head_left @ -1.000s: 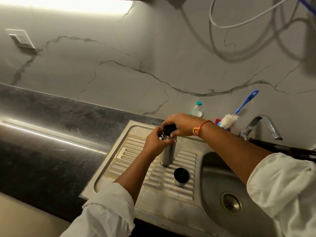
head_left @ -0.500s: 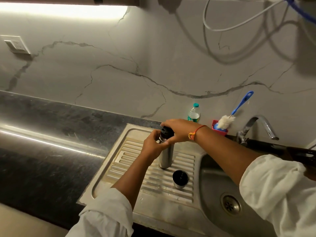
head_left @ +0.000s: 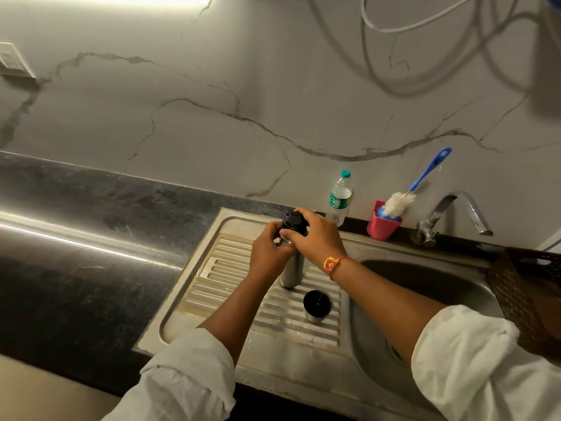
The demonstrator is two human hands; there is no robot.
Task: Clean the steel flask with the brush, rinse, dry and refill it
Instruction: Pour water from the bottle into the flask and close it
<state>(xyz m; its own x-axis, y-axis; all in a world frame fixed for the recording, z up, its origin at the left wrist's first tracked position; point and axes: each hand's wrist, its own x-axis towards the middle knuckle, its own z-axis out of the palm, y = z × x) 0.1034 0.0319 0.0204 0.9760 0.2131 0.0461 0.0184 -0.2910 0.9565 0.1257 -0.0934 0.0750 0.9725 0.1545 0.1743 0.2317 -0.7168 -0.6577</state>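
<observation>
Currently the steel flask [head_left: 292, 270] is held upright on the draining board [head_left: 230, 268], its neck gripped by the left hand [head_left: 268, 249], its black stopper [head_left: 293, 221] clasped in the curled right hand [head_left: 314, 235]. If twisted hard, it could be tipped (the board is ribbed) onto the cup [head_left: 316, 305] nearby.

Worn on head, wide-angle, single view. Faces forward and down across counter [head_left: 76, 284] onto sink [head_left: 379, 244], from near. Takes in wall [head_left: 243, 117] over upper half, sleeves [head_left: 188, 384] at bottom edge. Bows counter edge toward corners.
</observation>
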